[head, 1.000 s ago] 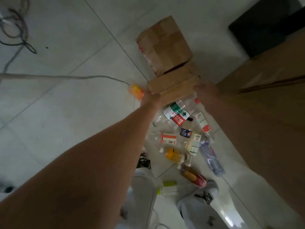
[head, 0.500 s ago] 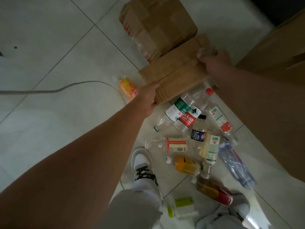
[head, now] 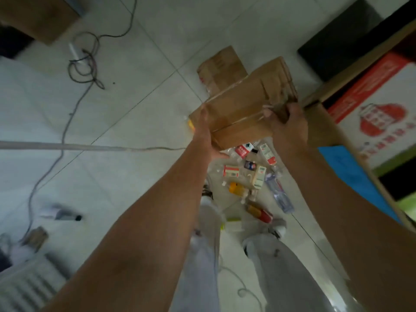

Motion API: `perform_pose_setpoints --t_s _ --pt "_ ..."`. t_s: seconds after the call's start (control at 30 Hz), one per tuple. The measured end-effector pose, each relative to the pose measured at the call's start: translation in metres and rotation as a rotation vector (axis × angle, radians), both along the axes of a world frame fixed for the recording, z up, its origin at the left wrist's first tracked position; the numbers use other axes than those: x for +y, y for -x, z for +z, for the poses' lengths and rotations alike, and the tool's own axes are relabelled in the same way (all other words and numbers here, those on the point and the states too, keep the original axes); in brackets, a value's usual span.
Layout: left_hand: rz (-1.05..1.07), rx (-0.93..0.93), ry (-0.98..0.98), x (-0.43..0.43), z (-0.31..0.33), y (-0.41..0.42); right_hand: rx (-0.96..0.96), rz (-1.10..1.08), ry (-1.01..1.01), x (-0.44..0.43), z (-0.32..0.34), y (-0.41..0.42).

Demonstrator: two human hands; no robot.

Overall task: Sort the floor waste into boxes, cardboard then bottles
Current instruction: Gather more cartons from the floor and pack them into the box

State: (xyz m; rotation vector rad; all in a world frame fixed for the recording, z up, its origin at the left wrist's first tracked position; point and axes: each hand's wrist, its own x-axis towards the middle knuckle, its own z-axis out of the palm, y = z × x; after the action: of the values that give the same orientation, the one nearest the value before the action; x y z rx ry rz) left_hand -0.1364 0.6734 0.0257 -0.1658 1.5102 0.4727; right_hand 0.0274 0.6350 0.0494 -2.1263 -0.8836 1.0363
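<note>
Both hands held the folded cardboard (head: 243, 104) up off the floor, just left of the big printed box (head: 371, 104). The left hand (head: 203, 129) gripped the edge farthest from that box. The right hand (head: 287, 122) clutched the crumpled end nearest it, thumb on top. The piece looked light and fairly stiff to me. It was creased along its tape line, so I judged it might buckle if held by one end, and a grip at each end seemed right. Dry board, hardly slippery, nothing to break. The bottles (head: 252, 176) lay scattered on the tiles, lower and left of the printed box, beneath the cardboard.
</note>
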Motion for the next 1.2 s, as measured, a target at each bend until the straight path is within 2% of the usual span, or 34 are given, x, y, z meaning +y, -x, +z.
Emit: perform_pose_setpoints --t_s 0.07,0.2,0.3,0.47,0.6,0.73,0.97,1.1,1.2 --pt "0.079 0.0 0.027 -0.012 0.079 -0.009 0.008 0.012 -0.001 -0.024 0.066 -0.003" --pt "0.11 -0.068 0.001 -0.036 0.188 -0.024 0.004 0.07 -0.076 -0.069 0.185 -0.019" --pt "0.11 -0.141 -0.119 -0.052 0.245 -0.038 0.016 0.123 -0.096 -0.1 0.253 -0.034" --pt "0.103 -0.058 -0.371 -0.079 0.308 -0.055 0.043 0.18 -0.073 -0.15 0.321 -0.061" --pt "0.005 0.079 -0.512 -0.101 0.343 -0.066 0.166 0.168 -0.087 -0.192 0.348 -0.079" --pt "-0.165 0.194 -0.593 -0.117 0.348 -0.087 0.387 -0.06 -0.159 -0.224 0.361 -0.103" --pt "-0.356 0.242 -0.68 -0.17 0.324 -0.159 0.657 -0.517 -0.106 -0.278 0.297 -0.152" --pt "-0.525 0.25 -0.58 -0.203 0.292 -0.195 0.754 -0.717 -0.134 -0.322 0.271 -0.183" --pt "-0.762 0.251 -0.5 -0.223 0.278 -0.225 0.705 -0.793 -0.147 -0.349 0.263 -0.208"
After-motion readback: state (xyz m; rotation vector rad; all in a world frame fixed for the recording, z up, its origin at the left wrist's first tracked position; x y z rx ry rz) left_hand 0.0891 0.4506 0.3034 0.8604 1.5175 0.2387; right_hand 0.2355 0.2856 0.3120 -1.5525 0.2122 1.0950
